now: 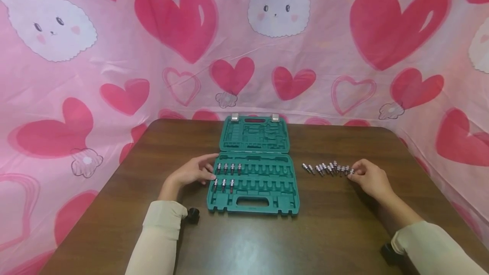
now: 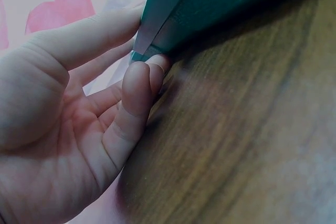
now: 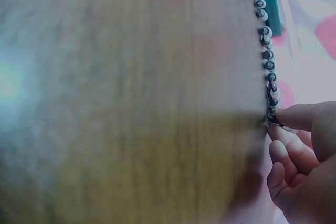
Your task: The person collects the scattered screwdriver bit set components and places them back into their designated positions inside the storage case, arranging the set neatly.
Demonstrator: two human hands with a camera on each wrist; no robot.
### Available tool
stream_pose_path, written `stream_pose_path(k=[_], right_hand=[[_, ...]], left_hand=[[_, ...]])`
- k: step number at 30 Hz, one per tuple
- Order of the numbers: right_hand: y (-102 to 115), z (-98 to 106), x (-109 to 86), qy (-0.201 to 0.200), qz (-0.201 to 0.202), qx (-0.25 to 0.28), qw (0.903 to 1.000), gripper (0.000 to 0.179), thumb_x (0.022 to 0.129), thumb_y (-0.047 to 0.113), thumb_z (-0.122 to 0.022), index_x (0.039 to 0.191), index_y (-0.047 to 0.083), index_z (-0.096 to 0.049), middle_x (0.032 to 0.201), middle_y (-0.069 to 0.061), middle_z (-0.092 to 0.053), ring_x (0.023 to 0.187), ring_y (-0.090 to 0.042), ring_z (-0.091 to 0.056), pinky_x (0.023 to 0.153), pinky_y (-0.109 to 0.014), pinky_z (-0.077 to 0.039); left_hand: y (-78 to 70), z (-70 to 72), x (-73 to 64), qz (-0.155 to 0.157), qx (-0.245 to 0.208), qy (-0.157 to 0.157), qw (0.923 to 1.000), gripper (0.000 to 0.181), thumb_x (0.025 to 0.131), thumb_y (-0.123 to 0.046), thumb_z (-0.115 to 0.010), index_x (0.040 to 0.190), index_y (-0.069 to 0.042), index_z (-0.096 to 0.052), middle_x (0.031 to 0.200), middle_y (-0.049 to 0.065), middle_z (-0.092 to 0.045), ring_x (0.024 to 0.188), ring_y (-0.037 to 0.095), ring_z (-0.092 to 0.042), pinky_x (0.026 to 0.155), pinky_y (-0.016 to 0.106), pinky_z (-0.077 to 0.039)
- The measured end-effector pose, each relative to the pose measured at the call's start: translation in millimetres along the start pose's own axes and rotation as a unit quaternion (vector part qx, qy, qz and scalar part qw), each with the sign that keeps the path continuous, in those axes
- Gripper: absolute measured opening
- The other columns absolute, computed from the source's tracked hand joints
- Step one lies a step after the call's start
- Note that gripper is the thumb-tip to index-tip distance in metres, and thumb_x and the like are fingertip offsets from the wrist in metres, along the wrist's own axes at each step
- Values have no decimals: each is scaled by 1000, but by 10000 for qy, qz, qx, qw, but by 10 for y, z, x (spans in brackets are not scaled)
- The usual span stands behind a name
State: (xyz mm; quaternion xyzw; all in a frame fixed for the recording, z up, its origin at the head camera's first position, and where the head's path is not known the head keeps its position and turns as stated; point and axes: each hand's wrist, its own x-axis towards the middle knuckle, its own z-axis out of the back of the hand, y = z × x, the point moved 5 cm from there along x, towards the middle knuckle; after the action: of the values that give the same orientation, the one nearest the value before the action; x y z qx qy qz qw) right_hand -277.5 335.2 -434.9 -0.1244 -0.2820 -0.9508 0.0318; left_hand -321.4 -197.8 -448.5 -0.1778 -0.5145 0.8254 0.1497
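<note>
A green socket case [image 1: 252,209] lies opened flat on the table, its lid [image 1: 254,137] folded back. Upright in its left slots stand several silver bit sockets [image 1: 232,168] in two rows. Beside the case, my left hand [image 1: 194,170] touches its left edge with loosely bent fingers; the left wrist view shows the thumb [image 2: 94,35] against the case's side. To the right of the case, loose bit sockets [image 1: 324,168] form an uneven row. At that row's right end my right hand [image 1: 372,179] pinches a bit socket [image 1: 350,172] between thumb and fingertips, largely covering it.
A brown wooden table [image 1: 244,245] carries everything. Behind and beside it hangs a pink cloth [image 1: 237,46] printed with hearts and rabbits. Dark wrist devices [image 1: 193,215] sit at both sleeve cuffs.
</note>
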Motion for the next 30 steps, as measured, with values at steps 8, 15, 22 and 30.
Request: stream_pose_path(k=[8, 15, 22, 30], right_hand=[[6, -19, 20, -43, -38, 39, 10000, 20, 82, 7, -74, 94, 3, -60, 74, -2, -64, 68, -18, -54, 63, -36, -38], [105, 26, 82, -486, 170, 94, 9986, 20, 81, 5, -72, 98, 3, -62, 78, -7, -69, 73, -23, -60, 66, -39, -40], [275, 37, 152, -681, 354, 118, 9970, 21, 79, 2, -74, 98, 3, -64, 76, -6, -69, 70, -21, -60, 64, -38, -41], [490, -118, 146, -676, 408, 346, 9963, 22, 80, 2, -74, 99, 3, -65, 76, -5, -69, 71, -20, -62, 62, -34, -44]], left_hand=[[20, 14, 5, -60, 87, 46, 9999, 73, 87, -10, -72, 150, -13, -37, 102, 15, -60, 87, 28, -60, 70, 38, -55], [17, 8, 12, -127, 59, 99, 9999, 73, 87, -11, -72, 151, -14, -36, 102, 15, -61, 86, 28, -60, 70, 38, -55], [8, 9, 8, -102, 64, 69, 9999, 73, 85, -15, -75, 149, -19, -40, 102, 15, -61, 88, 29, -60, 71, 39, -55], [-3, 13, 4, -102, 55, 92, 9999, 74, 85, -14, -75, 149, -18, -40, 101, 14, -62, 87, 29, -60, 71, 39, -56]])
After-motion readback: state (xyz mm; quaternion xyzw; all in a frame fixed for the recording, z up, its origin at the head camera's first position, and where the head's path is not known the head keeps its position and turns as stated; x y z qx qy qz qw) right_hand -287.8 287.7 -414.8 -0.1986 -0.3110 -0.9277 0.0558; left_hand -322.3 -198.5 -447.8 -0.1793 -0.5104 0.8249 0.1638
